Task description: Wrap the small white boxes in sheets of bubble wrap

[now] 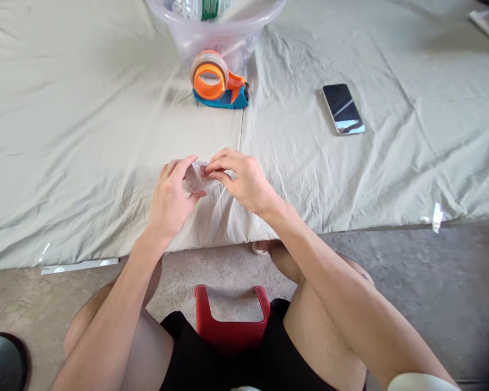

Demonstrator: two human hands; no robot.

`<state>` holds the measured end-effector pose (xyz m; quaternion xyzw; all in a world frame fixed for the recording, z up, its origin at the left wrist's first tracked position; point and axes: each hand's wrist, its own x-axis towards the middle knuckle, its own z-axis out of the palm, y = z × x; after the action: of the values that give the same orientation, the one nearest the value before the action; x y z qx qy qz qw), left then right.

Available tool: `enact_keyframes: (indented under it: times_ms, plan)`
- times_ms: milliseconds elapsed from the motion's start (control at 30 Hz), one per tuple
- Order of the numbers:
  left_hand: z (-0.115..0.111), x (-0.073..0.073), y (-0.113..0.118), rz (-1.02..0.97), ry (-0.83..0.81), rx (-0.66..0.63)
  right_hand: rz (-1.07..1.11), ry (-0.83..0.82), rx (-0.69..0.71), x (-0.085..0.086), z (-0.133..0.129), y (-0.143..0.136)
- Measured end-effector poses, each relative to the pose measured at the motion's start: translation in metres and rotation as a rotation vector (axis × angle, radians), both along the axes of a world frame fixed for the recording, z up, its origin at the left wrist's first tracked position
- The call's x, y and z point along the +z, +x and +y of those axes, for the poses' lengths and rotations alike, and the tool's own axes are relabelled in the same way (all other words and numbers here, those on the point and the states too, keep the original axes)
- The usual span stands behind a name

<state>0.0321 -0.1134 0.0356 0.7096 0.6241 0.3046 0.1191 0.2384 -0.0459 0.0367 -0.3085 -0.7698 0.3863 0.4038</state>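
Observation:
A small clear plastic piece (194, 179), perhaps a cup or wrapper, is between my hands above the cloth near the table's front edge. My left hand (172, 194) curves around its left side, thumb below and fingers above, gripping it. From the right, my right hand (242, 179) reaches in with thumb and fingertips pinched together at the piece's right side. Something small and reddish shows at those fingertips, too small to make out. Beyond my hands, a tape dispenser (230, 99) in orange and blue holds a roll of tape.
A translucent basin (224, 32) with plastic bottles stands at the table's back. A phone (344, 110) lies on the cloth-covered table (85, 125) to the right. Below, a red stool (232, 328) shows between my legs. A dark round object (4, 361) is at lower left.

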Motion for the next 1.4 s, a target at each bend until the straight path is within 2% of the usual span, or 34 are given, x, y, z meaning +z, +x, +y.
enact_keyframes:
  times_ms: [133,367,533,900,1033,1167,1400]
  plan:
    - [0.001,-0.001,0.001,0.011,-0.003,-0.026,-0.052,0.027,-0.015,-0.001,0.0,0.001]
    - [0.002,-0.001,0.006,0.015,-0.022,-0.009,-0.129,0.073,0.051,-0.008,0.001,0.003]
    - [0.005,0.003,0.009,-0.009,-0.065,0.06,-0.09,0.081,0.038,-0.008,-0.002,0.003]
    - [0.013,0.007,0.007,-0.156,-0.223,0.169,0.028,0.095,-0.02,0.003,-0.005,0.006]
    - [0.014,0.01,0.007,-0.214,-0.241,0.155,-0.059,0.044,-0.003,-0.002,0.0,0.009]
    - [0.013,0.011,0.005,-0.191,-0.248,0.121,-0.094,-0.014,0.013,-0.005,0.001,0.01]
    - [0.012,0.012,0.005,-0.172,-0.25,0.118,-0.036,0.055,-0.013,-0.004,-0.001,0.006]
